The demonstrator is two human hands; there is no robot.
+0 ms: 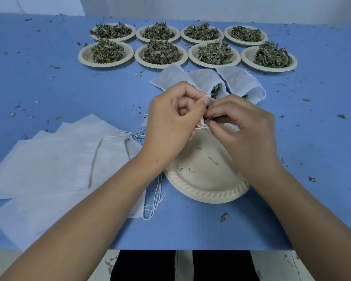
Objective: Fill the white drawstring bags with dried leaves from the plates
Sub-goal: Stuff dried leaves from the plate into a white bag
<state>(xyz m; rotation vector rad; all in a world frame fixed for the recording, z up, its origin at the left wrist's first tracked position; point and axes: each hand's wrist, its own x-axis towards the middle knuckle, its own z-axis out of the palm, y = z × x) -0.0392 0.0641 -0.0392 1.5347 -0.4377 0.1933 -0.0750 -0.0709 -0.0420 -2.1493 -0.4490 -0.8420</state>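
Observation:
My left hand [171,118] and my right hand [245,126] meet above a nearly bare beige plate [207,179] in front of me. Both pinch the white drawstring [201,126] at the mouth of a filled white bag [203,82] that stretches away from my fingers, with dried leaves showing at its opening. Two more filled bags lie beside it, one on the left [168,78] and one on the right [241,82]. Flat, unfilled white bags [55,163] are stacked at my left. Several plates heaped with dried leaves [160,51] stand in two rows at the back.
The blue table [49,88] is littered with leaf crumbs. Loose drawstrings [156,201] trail from the flat bags near the bare plate. The table's front edge is close to my body, with floor below. A pale wall runs behind the plates.

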